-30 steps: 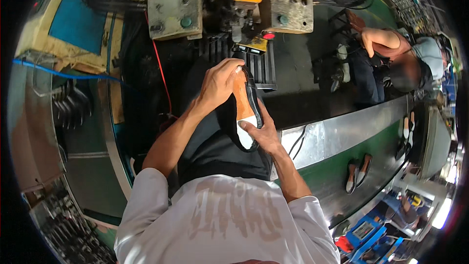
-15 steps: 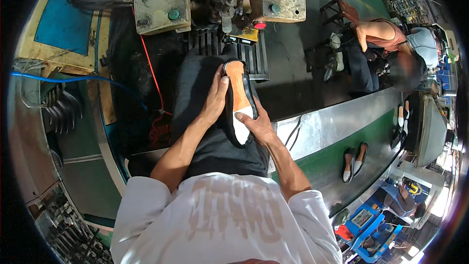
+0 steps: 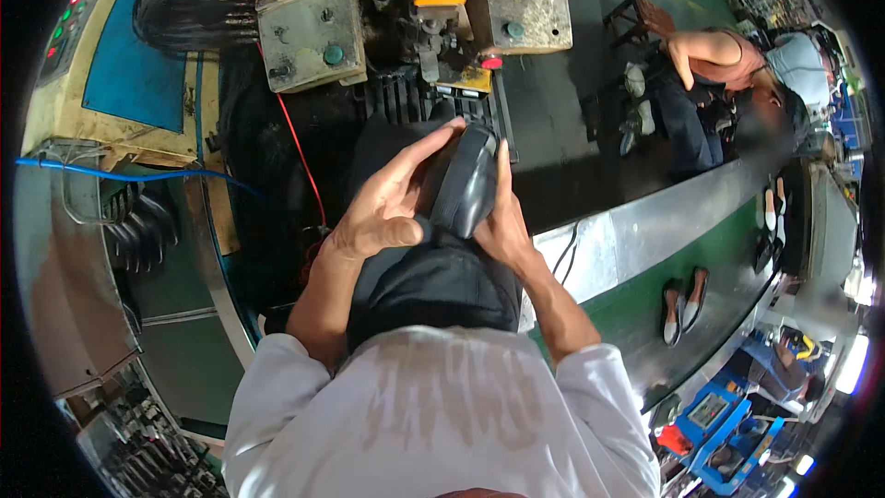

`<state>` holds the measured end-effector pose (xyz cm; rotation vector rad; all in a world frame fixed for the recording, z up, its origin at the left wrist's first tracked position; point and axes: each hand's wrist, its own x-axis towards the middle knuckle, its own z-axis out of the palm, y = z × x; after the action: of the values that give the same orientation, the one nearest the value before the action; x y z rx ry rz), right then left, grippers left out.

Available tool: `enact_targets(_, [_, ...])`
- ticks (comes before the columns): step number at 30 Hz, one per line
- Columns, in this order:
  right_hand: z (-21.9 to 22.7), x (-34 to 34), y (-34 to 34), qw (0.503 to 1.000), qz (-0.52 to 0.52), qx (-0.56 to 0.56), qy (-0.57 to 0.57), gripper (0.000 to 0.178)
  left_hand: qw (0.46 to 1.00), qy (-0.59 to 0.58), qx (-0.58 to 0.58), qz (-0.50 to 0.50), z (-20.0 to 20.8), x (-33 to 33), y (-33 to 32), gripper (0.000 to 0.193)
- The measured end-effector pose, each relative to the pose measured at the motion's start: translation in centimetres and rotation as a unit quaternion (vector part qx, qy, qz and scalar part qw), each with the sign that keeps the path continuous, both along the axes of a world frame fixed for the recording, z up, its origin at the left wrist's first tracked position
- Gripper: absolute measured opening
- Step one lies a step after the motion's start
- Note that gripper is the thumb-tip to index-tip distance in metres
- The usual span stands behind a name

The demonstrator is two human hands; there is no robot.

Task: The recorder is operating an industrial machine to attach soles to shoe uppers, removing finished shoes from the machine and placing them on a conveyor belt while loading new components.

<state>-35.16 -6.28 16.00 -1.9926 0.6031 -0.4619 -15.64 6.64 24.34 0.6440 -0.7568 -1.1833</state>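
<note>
"Black shoe [image 3: 467,186] in the middle of the frame, over the dark trousers [image 3: 424,290]: what has hold of it?"

"Right hand [image 3: 502,221]. Its fingers lie nearly straight along the shoe's right side, pressed against it. The shoe is tilted, its glossy outer side showing."

"And the left hand [image 3: 387,203]?"

"Spread wide, left of the shoe. Its fingers stretch up toward the shoe's upper end, the thumb well apart from them, near the lower end. Whether the fingertips touch, I cannot tell."

"What is at the top?"

"Two worn control boxes, the left box [image 3: 309,41] and the right box [image 3: 533,5], with a red button [image 3: 491,63] just below the right one. A red cable [image 3: 300,152] hangs left of centre, and a blue hose [image 3: 129,169] crosses the upper left."

"And the right?"

"A green work surface [image 3: 608,327] beside a metal edge [image 3: 627,235]. One pair of shoes [image 3: 695,300] lies there at lower right, another pair [image 3: 769,207] near the right rim. A seated person [image 3: 724,55] is at upper right"
</note>
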Motion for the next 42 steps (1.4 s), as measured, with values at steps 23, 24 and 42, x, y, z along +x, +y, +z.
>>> enact_targets(23, [3.0, -0.1, -0.9, 0.987, 0.040, 0.148, 0.039, 0.092, 0.934, -0.347, 0.041, 0.074, -2.3, 2.2, -3.2, 0.097])
enact_targets(24, [3.6, -0.4, -0.4, 0.980, 0.032, 0.195, 0.030, 0.094, 0.956, -0.267, 0.088, 0.085, -3.2, 2.1, -4.2, 0.090])
enact_targets(42, [5.8, -1.5, -0.4, 0.964, -0.052, -0.247, 0.086, 0.074, 0.884, -0.275, 0.247, 0.287, -18.2, 5.2, -6.8, 0.054])
